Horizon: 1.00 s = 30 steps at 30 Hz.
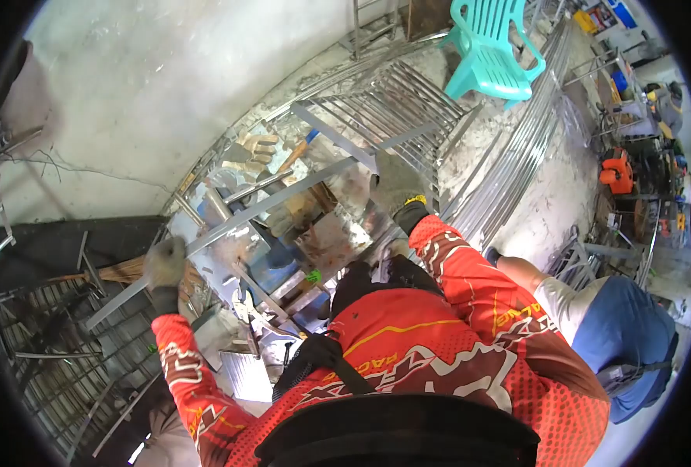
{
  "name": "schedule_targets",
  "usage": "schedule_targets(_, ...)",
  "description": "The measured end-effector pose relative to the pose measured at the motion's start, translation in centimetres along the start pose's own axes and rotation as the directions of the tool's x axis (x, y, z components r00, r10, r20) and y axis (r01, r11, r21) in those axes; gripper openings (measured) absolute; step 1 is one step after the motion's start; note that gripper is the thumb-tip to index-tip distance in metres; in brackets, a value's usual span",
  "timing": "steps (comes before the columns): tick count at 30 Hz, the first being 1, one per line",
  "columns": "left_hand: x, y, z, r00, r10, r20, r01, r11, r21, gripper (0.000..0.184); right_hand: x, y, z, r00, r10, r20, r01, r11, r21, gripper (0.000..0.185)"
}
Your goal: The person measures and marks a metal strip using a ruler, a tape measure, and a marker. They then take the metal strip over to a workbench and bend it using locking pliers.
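Note:
My left hand [165, 263], in a greyish glove, is wrapped round a long flat-sided metal bar [283, 185]. That bar runs diagonally over a cluttered low work surface [326, 241], up to the corner of a barred metal frame [408, 97]. My right hand [413, 213], darkly gloved, is closed at the end of its red sleeve, near the frame's lower side. Something yellow [415, 200] shows at its fingers; I cannot make out what it is. Behind the bar lie pale work gloves [258, 145] and a tool with a wooden handle and blue end [299, 150].
A turquoise plastic chair [489, 58] stands beyond the frame. Long metal tubes [509, 175] lie along the floor to the right. Another person in blue [618, 342] is close on my right. Metal grilles [50, 358] fill the lower left, and an orange case [616, 171] is far right.

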State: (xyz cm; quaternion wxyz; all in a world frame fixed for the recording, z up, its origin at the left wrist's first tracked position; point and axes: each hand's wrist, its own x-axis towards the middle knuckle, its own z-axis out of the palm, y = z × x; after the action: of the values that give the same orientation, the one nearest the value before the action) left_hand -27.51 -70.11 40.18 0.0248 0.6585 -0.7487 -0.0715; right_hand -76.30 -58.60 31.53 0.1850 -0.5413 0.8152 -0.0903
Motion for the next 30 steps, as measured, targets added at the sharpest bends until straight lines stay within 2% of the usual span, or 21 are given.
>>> schedule_targets(1, -1.1, -2.1, -1.3, 0.999, -0.013, -0.041, 0.011, 0.998, -0.063, 0.044, 0.0, 0.0, -0.2, 1.000, 0.006, -0.002, -0.006, 1.000, 0.005, 0.066)
schedule_targets(3, -3.1, -7.6, -2.8, 0.982, 0.044, -0.186, -0.035, 0.998, 0.051, 0.039, -0.2, -0.3, -1.2, 0.998, -0.005, 0.068, 0.001, 0.999, 0.052, 0.064)
schedule_targets(5, -5.1, -11.4, -5.0, 0.978, 0.014, -0.209, 0.014, 0.991, 0.133, 0.035, -0.2, 0.1, -0.3, 1.000, -0.016, 0.013, 0.015, 0.999, 0.039, 0.062)
schedule_targets(7, -6.6, -14.1, -7.9, 0.986, -0.137, -0.096, 0.145, 0.986, 0.080, 0.031, -0.4, 0.0, -0.1, 0.999, -0.033, -0.039, 0.033, 0.999, 0.021, 0.061)
schedule_targets(8, -7.4, -15.0, -8.9, 0.986, -0.138, -0.097, 0.145, 0.986, 0.078, 0.031, -0.4, -0.3, -0.5, 1.000, 0.000, -0.016, 0.000, 1.000, 0.006, 0.057)
schedule_targets(10, -9.2, -16.8, -10.3, 0.950, -0.171, -0.261, 0.203, 0.974, 0.101, 0.027, -0.4, -0.7, -0.8, 1.000, 0.024, 0.007, -0.024, 1.000, -0.015, 0.053)
schedule_targets(13, -10.8, -20.2, -11.4, 0.932, -0.208, -0.297, 0.263, 0.951, 0.162, 0.026, -0.2, -0.7, -0.8, 0.998, 0.040, 0.058, -0.039, 0.999, -0.026, 0.056)
schedule_targets(15, -11.5, -19.0, -12.8, 0.932, -0.167, -0.321, 0.239, 0.950, 0.200, 0.023, -0.3, -0.5, -0.7, 1.000, 0.014, 0.025, -0.013, 1.000, -0.012, 0.059)
schedule_targets(17, -11.6, -17.3, -13.9, 0.952, -0.212, -0.219, 0.253, 0.950, 0.183, 0.022, -0.2, -0.7, -1.0, 0.998, 0.033, 0.054, -0.031, 0.999, -0.022, 0.059)
schedule_targets(18, -11.7, -17.3, -13.8, 0.951, -0.215, -0.221, 0.257, 0.949, 0.183, 0.022, -0.2, -0.8, -1.2, 0.995, 0.052, 0.085, -0.050, 0.998, -0.033, 0.059)
schedule_targets(20, -11.5, -17.6, -13.8, 0.950, -0.262, -0.170, 0.298, 0.924, 0.240, 0.032, -0.1, -0.2, 0.1, 0.999, 0.033, 0.038, -0.033, 0.999, -0.022, 0.058)
schedule_targets(21, -11.4, -17.9, -13.3, 0.951, -0.258, -0.170, 0.294, 0.924, 0.243, 0.032, 0.0, -0.1, 0.3, 1.000, 0.019, -0.013, -0.019, 1.000, -0.016, 0.058)
schedule_targets(23, -11.1, -18.7, -10.8, 0.942, -0.290, -0.171, 0.319, 0.931, 0.178, 0.032, 0.2, 0.2, 0.3, 1.000, 0.004, -0.003, -0.004, 1.000, 0.002, 0.057)
schedule_targets(24, -11.1, -19.2, -9.3, 0.944, -0.206, -0.259, 0.261, 0.945, 0.196, 0.031, 0.2, 0.3, 0.2, 1.000, -0.013, 0.008, 0.013, 1.000, 0.016, 0.057)
schedule_targets(25, -10.8, -18.6, -8.9, 0.945, -0.200, -0.258, 0.254, 0.947, 0.197, 0.031, 0.1, 0.3, 0.3, 1.000, -0.007, 0.005, 0.007, 1.000, 0.017, 0.057)
schedule_targets(27, -10.5, -16.8, -7.9, 0.938, -0.298, -0.176, 0.337, 0.900, 0.276, 0.029, -0.2, 0.1, 0.4, 0.999, -0.016, -0.048, 0.016, 1.000, -0.006, 0.055)
schedule_targets(28, -10.4, -16.3, -7.6, 0.938, -0.322, -0.129, 0.344, 0.911, 0.228, 0.030, -0.1, 0.1, 0.3, 0.999, -0.008, -0.050, 0.008, 1.000, -0.005, 0.055)
schedule_targets(29, -10.4, -15.7, -7.2, 0.941, -0.313, -0.127, 0.335, 0.914, 0.228, 0.030, 0.1, 0.1, 0.2, 1.000, 0.004, -0.030, -0.003, 1.000, 0.024, 0.053)
schedule_targets(30, -10.5, -14.9, -6.8, 0.939, -0.282, -0.195, 0.320, 0.926, 0.200, 0.023, 0.1, 0.1, 0.2, 1.000, 0.016, -0.010, -0.016, 0.998, 0.053, 0.052)
